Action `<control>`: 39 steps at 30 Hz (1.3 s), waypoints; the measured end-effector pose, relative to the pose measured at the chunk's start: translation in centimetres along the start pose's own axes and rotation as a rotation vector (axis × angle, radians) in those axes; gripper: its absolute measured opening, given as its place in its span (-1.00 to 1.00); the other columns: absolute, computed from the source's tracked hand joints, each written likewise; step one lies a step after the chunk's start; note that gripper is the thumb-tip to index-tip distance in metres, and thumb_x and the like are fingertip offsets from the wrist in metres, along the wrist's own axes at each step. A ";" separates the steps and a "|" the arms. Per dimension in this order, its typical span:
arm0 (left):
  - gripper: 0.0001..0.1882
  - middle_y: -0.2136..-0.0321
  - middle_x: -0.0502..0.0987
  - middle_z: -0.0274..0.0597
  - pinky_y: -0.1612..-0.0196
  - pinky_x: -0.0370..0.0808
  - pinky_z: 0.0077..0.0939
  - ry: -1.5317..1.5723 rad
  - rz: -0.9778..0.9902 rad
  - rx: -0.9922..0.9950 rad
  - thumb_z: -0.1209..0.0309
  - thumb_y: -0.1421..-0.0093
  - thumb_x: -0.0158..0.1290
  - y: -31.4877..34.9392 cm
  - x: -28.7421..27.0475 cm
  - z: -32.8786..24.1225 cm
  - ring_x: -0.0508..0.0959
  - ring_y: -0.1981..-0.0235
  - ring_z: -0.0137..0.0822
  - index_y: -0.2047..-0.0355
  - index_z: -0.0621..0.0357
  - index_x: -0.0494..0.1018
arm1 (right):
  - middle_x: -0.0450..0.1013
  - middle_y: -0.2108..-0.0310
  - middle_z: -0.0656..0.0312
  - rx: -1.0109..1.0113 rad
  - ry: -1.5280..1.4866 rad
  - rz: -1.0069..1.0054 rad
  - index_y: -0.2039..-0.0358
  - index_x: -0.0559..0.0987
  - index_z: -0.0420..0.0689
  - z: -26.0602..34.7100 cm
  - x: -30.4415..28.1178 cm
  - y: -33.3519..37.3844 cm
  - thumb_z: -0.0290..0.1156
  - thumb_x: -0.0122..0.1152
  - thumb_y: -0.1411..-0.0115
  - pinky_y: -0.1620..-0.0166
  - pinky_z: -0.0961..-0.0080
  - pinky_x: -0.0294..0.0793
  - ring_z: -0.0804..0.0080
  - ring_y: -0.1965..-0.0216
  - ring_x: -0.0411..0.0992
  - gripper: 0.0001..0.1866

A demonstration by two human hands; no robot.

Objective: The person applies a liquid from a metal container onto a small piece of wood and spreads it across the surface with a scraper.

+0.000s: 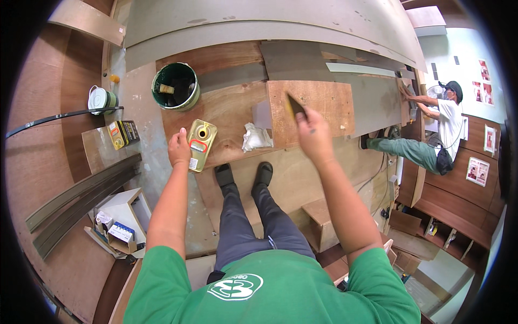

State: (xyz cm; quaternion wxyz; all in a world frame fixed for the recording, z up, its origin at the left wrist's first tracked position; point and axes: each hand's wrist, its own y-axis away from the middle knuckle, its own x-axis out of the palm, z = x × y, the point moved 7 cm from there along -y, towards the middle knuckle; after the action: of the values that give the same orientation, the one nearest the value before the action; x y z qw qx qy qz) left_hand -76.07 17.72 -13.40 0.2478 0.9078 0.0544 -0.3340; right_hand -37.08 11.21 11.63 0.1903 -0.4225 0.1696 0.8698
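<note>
My left hand (179, 148) grips the left side of a gold rectangular metal can (202, 154), whose round mouth is uncapped. The can is tilted slightly on the near edge of the wooden work surface. In my right hand (313, 132) is a flat dark spreader (294, 106) with a yellowish edge, held over a plywood board (334, 110). That board has a shiny, wet-looking patch on its left part. Between my hands lies a crumpled white rag (257, 137). Beyond the can stands a green bucket (190, 102) with dark contents and a brush handle inside.
Large grey sheets (270, 32) span the far side. At the right, a person (448, 119) in a white shirt works with both hands on a panel. On the left are a lidded pail (99, 99), another metal can (116, 135) and long dark strips (81, 200). Cables trail along the right-hand floor.
</note>
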 end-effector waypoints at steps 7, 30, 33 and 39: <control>-0.40 0.21 0.63 0.04 0.00 0.44 -0.21 -0.017 -0.016 0.025 -0.18 -0.33 -0.11 -0.2 0.6 0.3 0.57 0.11 0.03 0.17 0.12 0.60 | 0.49 0.03 0.00 -0.039 0.266 -0.212 -0.03 0.57 -0.09 -8.7 -4.0 -4.2 -0.35 0.04 -0.34 0.00 0.16 0.47 -0.01 0.03 0.45 -0.70; -0.44 0.16 0.60 0.04 -0.02 0.44 -0.21 -0.013 0.010 0.017 -0.12 -0.34 -0.07 -0.1 0.3 0.0 0.56 0.09 0.03 0.21 0.17 0.59 | 0.52 0.14 -0.19 0.255 0.389 -0.046 0.18 0.58 -0.25 -13.2 -5.2 -7.5 -0.26 -0.05 -0.33 -0.03 0.03 0.42 -0.19 0.03 0.45 -0.67; -0.44 0.17 0.61 0.02 0.00 0.45 -0.20 -0.006 -0.007 0.022 -0.12 -0.33 -0.06 0.0 -0.2 0.0 0.57 0.10 0.02 0.22 0.16 0.60 | 0.53 0.11 -0.16 0.223 0.436 0.029 0.17 0.58 -0.24 -10.4 -3.6 -7.6 -0.25 -0.06 -0.33 -0.06 0.04 0.41 -0.16 0.01 0.45 -0.66; -0.41 0.24 0.62 0.06 0.02 0.45 -0.21 -0.008 -0.016 0.011 -0.17 -0.33 -0.10 0.2 0.2 -0.2 0.58 0.14 0.04 0.19 0.13 0.61 | 0.52 0.07 -0.07 0.090 0.464 0.076 0.17 0.57 -0.21 -7.2 -0.5 -8.6 -0.24 -0.07 -0.33 -0.05 0.03 0.44 -0.12 0.02 0.46 -0.67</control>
State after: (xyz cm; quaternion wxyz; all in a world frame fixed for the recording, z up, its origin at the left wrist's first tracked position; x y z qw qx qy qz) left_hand -75.76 17.63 -13.29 0.2403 0.9073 0.0588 -0.3400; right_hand -27.90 15.32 6.67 0.1320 -0.5954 0.2632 0.7475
